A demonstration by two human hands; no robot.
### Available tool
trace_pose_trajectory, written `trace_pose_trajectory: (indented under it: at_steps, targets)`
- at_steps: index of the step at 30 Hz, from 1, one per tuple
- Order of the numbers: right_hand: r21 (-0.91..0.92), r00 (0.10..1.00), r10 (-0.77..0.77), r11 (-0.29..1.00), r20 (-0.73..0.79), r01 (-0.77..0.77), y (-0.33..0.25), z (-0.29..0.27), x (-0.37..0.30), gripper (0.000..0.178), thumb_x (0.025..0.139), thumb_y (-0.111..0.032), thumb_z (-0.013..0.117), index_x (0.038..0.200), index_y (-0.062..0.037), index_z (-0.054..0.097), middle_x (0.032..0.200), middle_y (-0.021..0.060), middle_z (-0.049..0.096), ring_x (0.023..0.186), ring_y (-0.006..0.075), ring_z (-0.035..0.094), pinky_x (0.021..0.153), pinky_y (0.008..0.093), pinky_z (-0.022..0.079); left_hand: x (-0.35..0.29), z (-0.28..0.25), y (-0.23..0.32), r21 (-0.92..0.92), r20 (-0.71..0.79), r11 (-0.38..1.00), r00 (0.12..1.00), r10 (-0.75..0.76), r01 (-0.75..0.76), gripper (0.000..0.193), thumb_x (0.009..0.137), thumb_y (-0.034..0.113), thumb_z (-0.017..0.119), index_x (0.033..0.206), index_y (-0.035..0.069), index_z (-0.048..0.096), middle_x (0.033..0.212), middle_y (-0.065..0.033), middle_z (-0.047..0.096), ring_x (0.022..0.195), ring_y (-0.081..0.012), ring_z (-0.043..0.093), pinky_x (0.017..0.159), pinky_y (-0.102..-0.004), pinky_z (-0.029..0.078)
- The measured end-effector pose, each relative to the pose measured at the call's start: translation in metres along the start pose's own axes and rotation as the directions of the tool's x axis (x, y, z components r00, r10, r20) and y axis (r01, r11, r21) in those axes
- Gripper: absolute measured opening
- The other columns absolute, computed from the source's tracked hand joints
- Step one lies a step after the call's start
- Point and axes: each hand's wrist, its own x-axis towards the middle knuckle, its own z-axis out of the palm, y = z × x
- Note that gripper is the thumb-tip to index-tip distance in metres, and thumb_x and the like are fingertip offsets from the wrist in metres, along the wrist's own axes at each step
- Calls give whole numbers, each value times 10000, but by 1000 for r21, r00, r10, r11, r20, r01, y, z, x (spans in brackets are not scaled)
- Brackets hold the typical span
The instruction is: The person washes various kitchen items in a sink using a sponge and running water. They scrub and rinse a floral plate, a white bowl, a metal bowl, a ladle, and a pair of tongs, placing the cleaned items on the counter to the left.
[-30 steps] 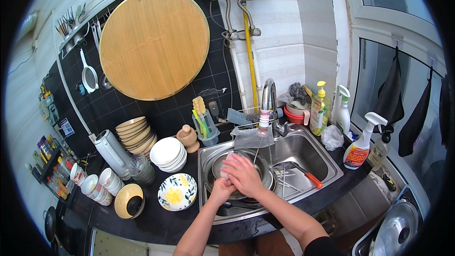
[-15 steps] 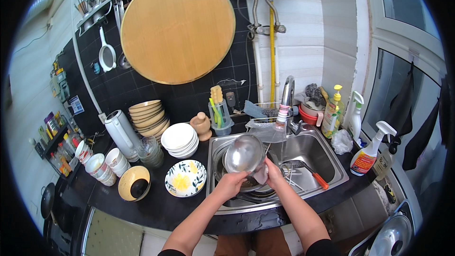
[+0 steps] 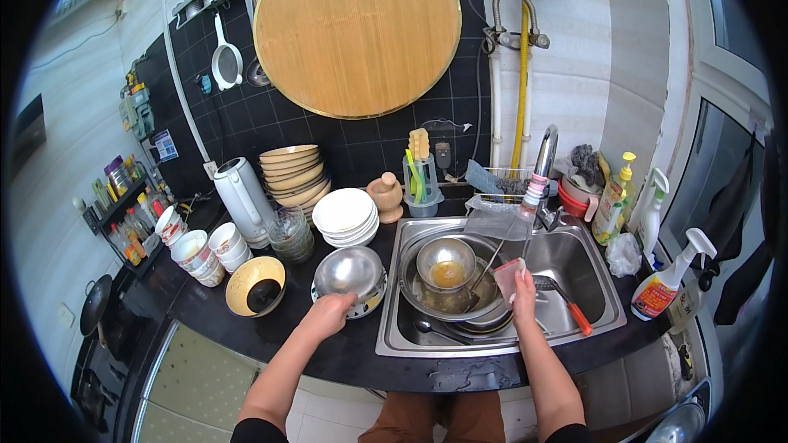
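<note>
My left hand [image 3: 330,316] grips the near rim of a shiny metal bowl [image 3: 348,269], which is upside down on or just above the patterned plate [image 3: 376,299] left of the sink. A pink cloth [image 3: 507,279] is pinched in my right hand [image 3: 524,302], over the sink's middle. Below and left of that hand, a large metal basin [image 3: 413,299] stands in the sink [image 3: 394,336]. Inside it sit a smaller metal bowl [image 3: 435,256] with yellowish liquid, and a long-handled utensil [image 3: 487,266]. Dark-rimmed dishes [image 3: 484,326] lie partly hidden under the basin.
An orange-handled turner [image 3: 579,320] leans in the right basin, below the faucet [image 3: 546,156]. Left of the sink stand white bowls [image 3: 345,212], stacked beige bowls [image 3: 291,176], glasses [image 3: 290,234], cups [image 3: 230,244] and a kettle [image 3: 242,197]. Spray bottles [image 3: 657,295] line the right side.
My left hand has carried the metal bowl from above the sink leftward to the patterned plate. My right hand has parted from it, keeping the pink cloth. The view has shifted.
</note>
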Motion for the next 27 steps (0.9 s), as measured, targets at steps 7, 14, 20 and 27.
trace_pose_trajectory:
  at_steps: [7,14,20,27]
  targets:
    - [43,997,-50,998,-65,53,15,-18,7,322,906,-212,482,1171,-29,487,1047,31,561,936,114,521,821,243,397,19,-12,22,150,-350,967,904,246,-205,307,753,122,610,1037,18,558,905,-185,610,794,-375,589,702,-437,471]
    - [-32,994,-81,996,-68,79,16,-15,5,331,907,-219,479,1174,-23,478,1044,45,557,929,117,511,822,244,394,116,93,54,-685,33,645,899,-437,338,441,810,204,622,1171,-10,486,1149,-183,527,945,-202,560,746,-298,482]
    - [-49,990,-73,997,-118,68,13,-13,2,342,909,-234,472,1176,-19,471,1024,43,555,905,114,510,778,230,402,184,206,37,-724,569,-79,528,-631,686,367,813,61,519,1168,-11,464,1105,-207,507,857,-315,574,610,-405,554]
    - [-16,972,-92,996,-215,90,8,-9,2,341,913,-216,454,1188,-14,451,1057,59,536,924,119,503,787,236,400,201,203,59,-788,475,-169,411,-778,592,305,784,-36,468,1089,-34,488,1016,-229,549,758,-369,621,476,-398,575]
